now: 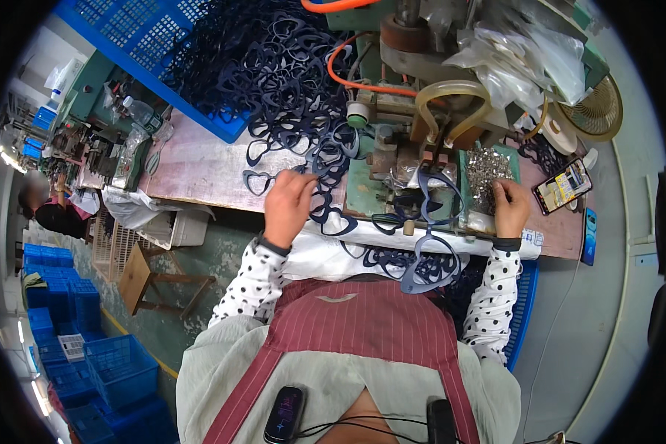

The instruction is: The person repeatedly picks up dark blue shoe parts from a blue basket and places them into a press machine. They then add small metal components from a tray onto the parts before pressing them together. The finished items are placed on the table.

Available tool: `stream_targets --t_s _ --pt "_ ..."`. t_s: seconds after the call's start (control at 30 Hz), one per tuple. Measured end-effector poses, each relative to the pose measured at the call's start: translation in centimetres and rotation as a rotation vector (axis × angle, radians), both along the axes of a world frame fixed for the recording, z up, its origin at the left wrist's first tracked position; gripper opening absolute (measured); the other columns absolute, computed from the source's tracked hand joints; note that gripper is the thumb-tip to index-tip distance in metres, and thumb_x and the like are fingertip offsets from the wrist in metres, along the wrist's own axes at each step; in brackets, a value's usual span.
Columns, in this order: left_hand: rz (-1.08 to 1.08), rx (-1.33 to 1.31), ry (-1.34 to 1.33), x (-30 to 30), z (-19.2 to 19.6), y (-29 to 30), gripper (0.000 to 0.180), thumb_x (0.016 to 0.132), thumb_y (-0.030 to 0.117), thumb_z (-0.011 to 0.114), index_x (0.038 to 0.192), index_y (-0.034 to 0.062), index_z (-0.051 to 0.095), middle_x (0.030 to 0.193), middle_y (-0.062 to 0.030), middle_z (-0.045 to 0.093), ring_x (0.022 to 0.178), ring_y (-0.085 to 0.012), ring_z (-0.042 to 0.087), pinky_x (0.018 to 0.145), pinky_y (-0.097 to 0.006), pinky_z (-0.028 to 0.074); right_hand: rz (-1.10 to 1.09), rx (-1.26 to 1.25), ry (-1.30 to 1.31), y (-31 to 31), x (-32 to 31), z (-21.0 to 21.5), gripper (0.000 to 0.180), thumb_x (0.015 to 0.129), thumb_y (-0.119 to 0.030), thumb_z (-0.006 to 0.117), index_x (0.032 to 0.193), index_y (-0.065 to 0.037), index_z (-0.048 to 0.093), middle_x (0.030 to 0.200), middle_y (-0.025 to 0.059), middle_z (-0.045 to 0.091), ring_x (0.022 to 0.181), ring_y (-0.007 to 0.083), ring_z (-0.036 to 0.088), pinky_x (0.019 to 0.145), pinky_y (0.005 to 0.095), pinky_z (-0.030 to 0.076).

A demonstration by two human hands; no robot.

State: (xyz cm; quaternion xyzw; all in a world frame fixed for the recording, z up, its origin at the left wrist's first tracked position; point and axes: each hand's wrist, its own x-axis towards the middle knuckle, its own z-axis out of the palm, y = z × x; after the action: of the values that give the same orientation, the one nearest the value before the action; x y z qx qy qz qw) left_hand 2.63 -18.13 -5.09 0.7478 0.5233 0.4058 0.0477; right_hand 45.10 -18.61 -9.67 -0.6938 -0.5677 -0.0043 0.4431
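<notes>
Fishing, probably, for metal bits (488,174) with curled right hand (512,212) and blue frames (331,157) with bunched left hand (286,210), can't tell if gripping, likely needing a neat pinch next.

Dark-blue spectacle-shaped plastic frames (331,159) beside the left hand (286,209) appeared smooth and satiny; small silvery metal pieces (488,169) beside the right hand (511,210) were glossy. Beyond the hands, clear plastic bags (522,59) looked crumpled and shiny; nearer, the maroon pinstriped cloth apron (362,318) was matt.

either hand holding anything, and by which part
Can't tell: the left hand is at dark frames, right hand at small metal parts; any hold is hidden.
</notes>
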Motion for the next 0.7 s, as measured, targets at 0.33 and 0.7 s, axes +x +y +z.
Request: stream_targets --t_s 0.33,0.7 --pt "0.006 0.123 0.413 2.5 -3.6 7.6 0.005 0.075 0.009 0.061 0.076 0.0096 0.056 0.077 -0.0075 0.053 0.078 -0.0282 0.054 0.065 -0.041 0.039 -0.130 -0.002 0.013 0.2 -1.3 0.3 0.009 0.080 -0.018 0.073 0.083 -0.011 0.069 0.081 0.0071 0.066 0.082 0.0269 0.059 0.076 0.0391 0.044" --pt "-0.024 -0.506 -0.762 -1.8 3.6 6.8 0.027 0.091 0.026 0.066 0.085 0.0000 0.067 0.074 0.0007 0.058 0.072 -0.0062 0.048 0.065 -0.023 0.037 -0.122 0.050 0.058 0.0 -1.4 0.4 0.011 0.077 -0.013 0.074 0.087 -0.013 0.075 0.082 0.0098 0.068 0.083 0.0269 0.061 0.076 0.0368 0.048"
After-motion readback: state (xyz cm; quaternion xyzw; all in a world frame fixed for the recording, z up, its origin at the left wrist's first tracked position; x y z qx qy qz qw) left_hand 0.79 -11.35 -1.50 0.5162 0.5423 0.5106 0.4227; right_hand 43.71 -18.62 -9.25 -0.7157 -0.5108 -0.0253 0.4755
